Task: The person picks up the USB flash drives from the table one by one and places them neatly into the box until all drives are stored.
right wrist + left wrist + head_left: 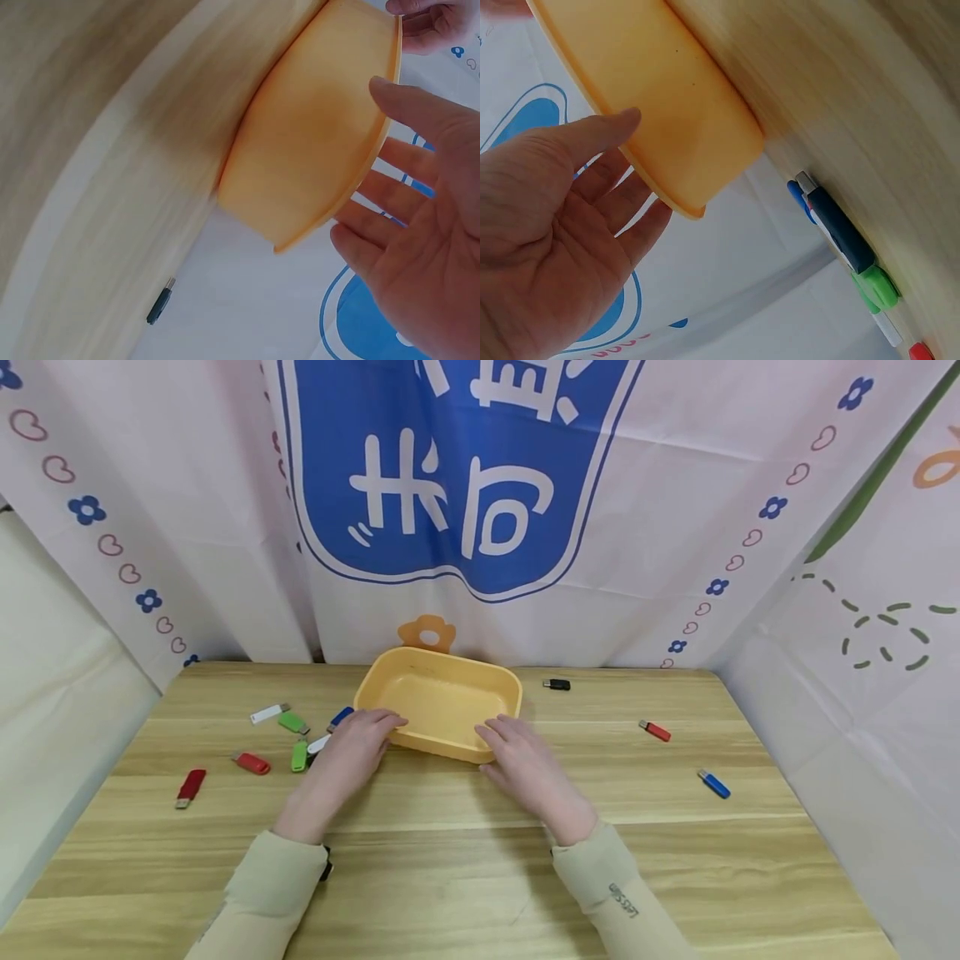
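A yellow plastic tray [442, 748] with raised sides sits near the far edge of the table. My left hand [348, 752] grips its near rim toward the left corner, thumb on the outer wall and fingers over the edge in the left wrist view. Likewise, my right hand [525, 764] holds the rim at the near right corner, its thumb [405, 105] against the outside. Beside the left hand lie a blue USB stick [341, 719], a white one [318, 744] and a dark one [842, 229], partly hidden by that hand in the head view.
Farther left are more USB sticks: white [266, 715], green [293, 722], another green [299, 756], red [251, 763] and dark red [191, 787]. To the right lie black [557, 684], red [656, 731] and blue [714, 783] ones. A printed curtain [637, 527] hangs behind the table.
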### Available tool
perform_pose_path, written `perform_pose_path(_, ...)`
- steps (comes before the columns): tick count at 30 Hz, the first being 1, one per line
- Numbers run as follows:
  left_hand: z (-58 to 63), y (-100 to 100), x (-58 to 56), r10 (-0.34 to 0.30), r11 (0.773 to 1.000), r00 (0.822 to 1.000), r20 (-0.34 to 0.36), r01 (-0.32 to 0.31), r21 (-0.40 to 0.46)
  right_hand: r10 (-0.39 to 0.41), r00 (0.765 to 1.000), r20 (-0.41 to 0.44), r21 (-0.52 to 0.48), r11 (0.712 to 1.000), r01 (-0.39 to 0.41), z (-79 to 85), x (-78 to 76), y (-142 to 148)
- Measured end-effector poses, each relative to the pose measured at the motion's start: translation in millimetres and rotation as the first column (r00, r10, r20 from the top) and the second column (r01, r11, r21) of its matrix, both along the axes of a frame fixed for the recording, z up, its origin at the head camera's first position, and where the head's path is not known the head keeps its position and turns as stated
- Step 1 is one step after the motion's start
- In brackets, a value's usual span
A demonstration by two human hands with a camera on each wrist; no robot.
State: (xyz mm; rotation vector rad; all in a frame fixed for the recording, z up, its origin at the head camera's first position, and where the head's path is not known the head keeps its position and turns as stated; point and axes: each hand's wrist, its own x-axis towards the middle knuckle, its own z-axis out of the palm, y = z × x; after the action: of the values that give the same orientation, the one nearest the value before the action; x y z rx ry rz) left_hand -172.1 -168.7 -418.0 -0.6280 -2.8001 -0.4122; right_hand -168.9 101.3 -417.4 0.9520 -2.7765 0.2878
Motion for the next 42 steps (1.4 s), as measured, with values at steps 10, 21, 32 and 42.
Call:
perform_pose_path(10,-0.4,0.8,0.3,0.039,0.999,0.999,0.013,-0.038,-0.035,0.014,0.999,-0.043,0.029,0.999,-0.013,-3.2,-0.2,-2.6)
perform_pose_path(21,-1.1,1.2,-0.6,0.037,0.999,0.999,-0.018,-0.038,-0.037,-0.001,0.993,-0.121,0.024,1.000,0.003,-4.2,-1.3,-4.7)
perform_pose_path(32,0.3,6.9,0.7,0.021,0.999,1.000,-0.006,-0.021,-0.027,-0.040,0.998,-0.041,-0.015,0.999,0.040,-1.9,0.2,0.7)
perform_pose_path(42,1.7,11.5,2.2,-0.029,1.000,0.999,0.015,0.029,-0.008,-0.070,0.996,0.049,-0.068,0.995,0.073,-0.3,5.3,13.1)
